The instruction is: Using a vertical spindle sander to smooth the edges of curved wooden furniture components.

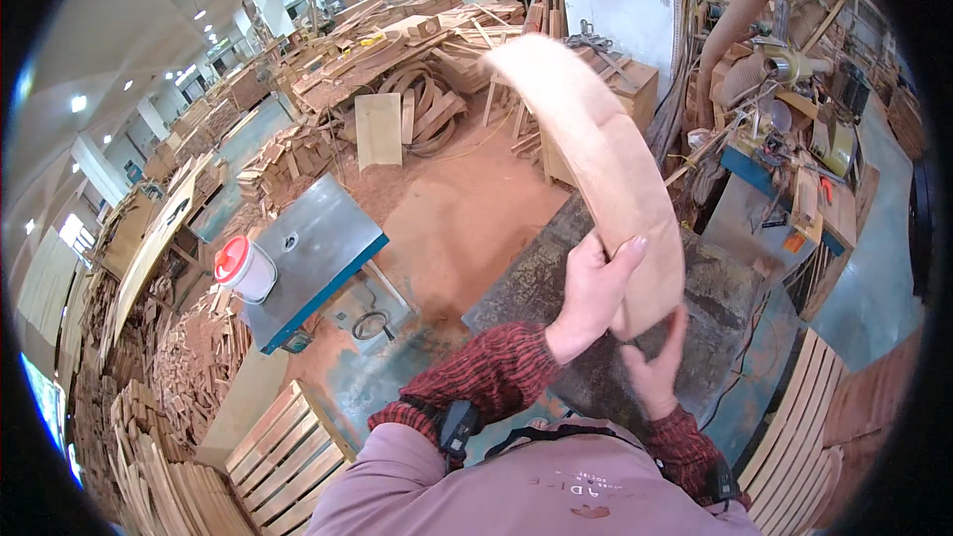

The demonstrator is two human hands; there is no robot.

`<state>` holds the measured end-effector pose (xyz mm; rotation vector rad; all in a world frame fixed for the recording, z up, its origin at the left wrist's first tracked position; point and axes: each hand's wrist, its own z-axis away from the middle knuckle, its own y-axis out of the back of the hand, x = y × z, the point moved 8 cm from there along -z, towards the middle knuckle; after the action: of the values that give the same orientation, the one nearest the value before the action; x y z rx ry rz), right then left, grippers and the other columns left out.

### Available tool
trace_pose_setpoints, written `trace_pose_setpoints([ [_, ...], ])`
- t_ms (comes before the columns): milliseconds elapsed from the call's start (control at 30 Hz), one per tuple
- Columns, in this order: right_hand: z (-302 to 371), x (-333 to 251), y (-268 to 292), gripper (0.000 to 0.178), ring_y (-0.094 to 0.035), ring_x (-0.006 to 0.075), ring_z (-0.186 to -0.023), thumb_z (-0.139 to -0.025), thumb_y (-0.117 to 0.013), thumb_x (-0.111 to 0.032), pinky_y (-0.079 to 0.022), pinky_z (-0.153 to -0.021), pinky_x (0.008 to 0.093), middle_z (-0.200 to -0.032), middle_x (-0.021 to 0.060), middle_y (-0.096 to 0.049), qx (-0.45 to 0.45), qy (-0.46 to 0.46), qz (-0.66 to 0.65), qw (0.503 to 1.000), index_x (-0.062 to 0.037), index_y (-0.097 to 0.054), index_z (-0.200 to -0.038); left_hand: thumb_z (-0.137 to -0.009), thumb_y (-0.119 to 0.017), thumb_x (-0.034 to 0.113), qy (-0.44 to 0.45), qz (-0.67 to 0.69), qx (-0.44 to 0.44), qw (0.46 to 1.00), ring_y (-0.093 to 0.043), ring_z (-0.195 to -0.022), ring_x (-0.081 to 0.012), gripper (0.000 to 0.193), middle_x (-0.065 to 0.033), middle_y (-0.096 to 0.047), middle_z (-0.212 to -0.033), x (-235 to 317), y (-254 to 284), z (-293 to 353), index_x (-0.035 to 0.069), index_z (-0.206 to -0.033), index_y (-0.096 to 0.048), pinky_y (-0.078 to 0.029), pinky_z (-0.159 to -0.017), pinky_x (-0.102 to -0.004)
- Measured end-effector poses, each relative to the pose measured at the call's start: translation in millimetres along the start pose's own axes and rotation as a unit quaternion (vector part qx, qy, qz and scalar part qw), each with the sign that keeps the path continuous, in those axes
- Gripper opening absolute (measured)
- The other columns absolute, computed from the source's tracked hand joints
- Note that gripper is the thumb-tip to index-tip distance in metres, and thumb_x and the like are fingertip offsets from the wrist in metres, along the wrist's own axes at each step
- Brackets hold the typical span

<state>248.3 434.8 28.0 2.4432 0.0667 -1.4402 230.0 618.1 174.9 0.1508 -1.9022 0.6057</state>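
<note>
A long, curved piece of pale wood point(620, 169) rises from the lower middle and bends away toward the upper left. My left hand point(601, 283) is closed round its left edge near the lower end, thumb lying across the broad face. At the bottom end is my right hand point(657, 372), slightly blurred, thumb and fingers apart. Its fingertips reach the lower right corner; whether they press on the wood is hard to see. Beneath both hands lies a dark, worn metal table point(526, 283), partly hidden by the wood and my arms.
Left stands a blue-edged metal machine table point(323, 243) with a handwheel point(372, 325) and a white bucket point(256, 276) with red lid. Wood offcuts point(288, 164) pile up beyond the sawdust floor. A cluttered workbench point(764, 203) is at right; slatted stacks point(794, 412) stand nearby.
</note>
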Motion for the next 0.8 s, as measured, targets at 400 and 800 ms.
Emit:
trace_pose_setpoints([
  [400,73,25,189,0.075,-0.053,0.0313,-0.143,-0.081,-0.06,0.008,-0.038,-0.121,0.039,-0.152,0.0186,-0.058,0.131,-0.181,0.107,0.969,0.0012,-0.05,-0.155,-0.105,-0.07,0.025,0.029,-0.063,-0.141,0.988,-0.064,-0.086,-0.0098,0.03,-0.0045,-0.071,-0.097,-99,-80,9,-0.002,-0.117,-0.064,-0.055,-0.076,-0.0311],
  [800,382,84,289,0.043,-0.063,0.0173,-0.089,-0.082,-0.059,0.001,-0.053,-0.081,0.0305,-0.103,0.0059,-0.067,0.306,-0.497,-0.005,0.812,0.0039,-0.063,-0.125,-0.086,-0.079,0.021,-0.326,-0.436,-0.397,0.739,-0.047,-0.147,-0.0374,0.048,-0.019,-0.056,-0.15,-220,-142,51,0.002,-0.127,-0.064,-0.038,-0.121,-0.0537],
])
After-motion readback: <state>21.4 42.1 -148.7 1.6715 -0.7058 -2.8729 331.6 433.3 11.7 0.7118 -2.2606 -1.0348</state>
